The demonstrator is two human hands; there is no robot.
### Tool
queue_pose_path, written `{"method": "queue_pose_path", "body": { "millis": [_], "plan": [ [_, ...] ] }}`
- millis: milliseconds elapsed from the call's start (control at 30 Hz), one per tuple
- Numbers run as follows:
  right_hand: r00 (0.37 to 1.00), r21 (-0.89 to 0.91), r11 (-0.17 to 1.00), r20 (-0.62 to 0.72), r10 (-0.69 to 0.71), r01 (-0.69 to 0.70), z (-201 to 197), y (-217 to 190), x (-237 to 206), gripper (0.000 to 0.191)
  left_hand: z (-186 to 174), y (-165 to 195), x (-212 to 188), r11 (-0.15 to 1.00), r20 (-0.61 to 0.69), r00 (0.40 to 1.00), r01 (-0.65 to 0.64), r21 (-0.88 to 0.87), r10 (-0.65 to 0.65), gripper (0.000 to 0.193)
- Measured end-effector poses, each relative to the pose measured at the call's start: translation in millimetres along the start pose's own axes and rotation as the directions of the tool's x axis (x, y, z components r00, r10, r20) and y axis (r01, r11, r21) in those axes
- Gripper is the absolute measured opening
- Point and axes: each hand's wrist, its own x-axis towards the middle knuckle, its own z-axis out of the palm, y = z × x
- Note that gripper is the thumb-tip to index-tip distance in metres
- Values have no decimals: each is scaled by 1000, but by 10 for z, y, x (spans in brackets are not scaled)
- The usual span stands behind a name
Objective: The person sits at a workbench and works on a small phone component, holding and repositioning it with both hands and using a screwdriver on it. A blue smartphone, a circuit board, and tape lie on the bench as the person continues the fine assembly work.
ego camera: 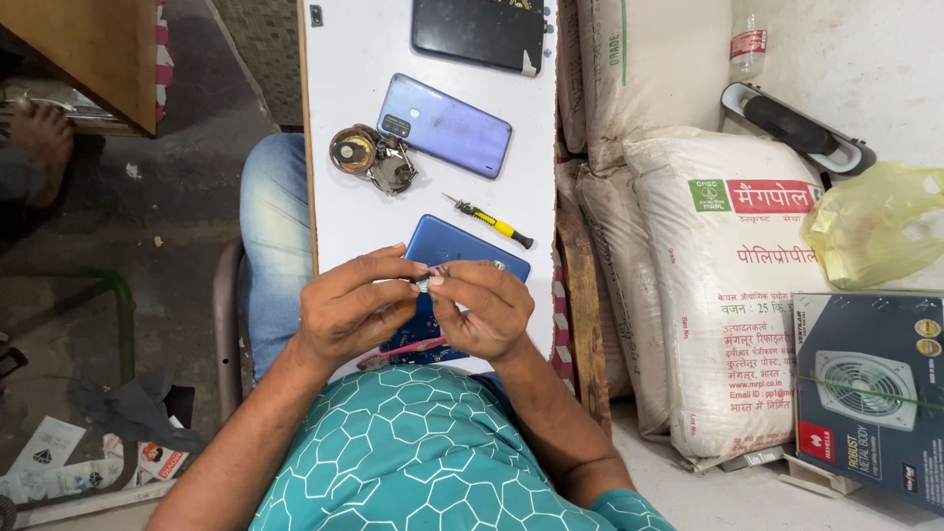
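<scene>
Left hand (352, 307): fingers pinched together on a small silvery part (423, 283), held above the near end of the counter (339, 211).
Right hand (482, 310): fingertips pressed together on the same small part from the other side, so both hands meet at it. What the part is cannot be told; it is too small.
Blue phone (462, 246): lies on the counter just under the hands, back up, partly hidden by them. A circuit board (418, 344) shows below the hands at the counter's near edge.
Screwdriver (492, 222): yellow and black, lies at a slant just beyond the blue phone.
Purple phone (444, 125): back up, further along the counter.
Metal bits (372, 157): a round brass-coloured piece and grey scraps, touching the purple phone's left corner.
Black phone (479, 32): at the far end of the counter.
White sacks (723, 285): stacked to the right of the counter; a yellow bag (875, 221) and a boxed fan (865, 393) sit beside them.
</scene>
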Motion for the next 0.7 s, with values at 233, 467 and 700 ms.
{"method": "queue_pose_path", "body": {
  "millis": [233,467,700],
  "plan": [
    [925,431,825,70,374,-366,40,48,-128,14,53,-5,-39,995,-56,998,21,99,-15,19],
    [767,550,566,246,593,-614,89,147,-231,16,164,-29,-57,975,-75,994,94,202,-80,18],
    [698,490,531,264,666,-691,84,158,-169,14,218,-22,-97,937,-84,934,347,-29,-348,20]
  ]
}}
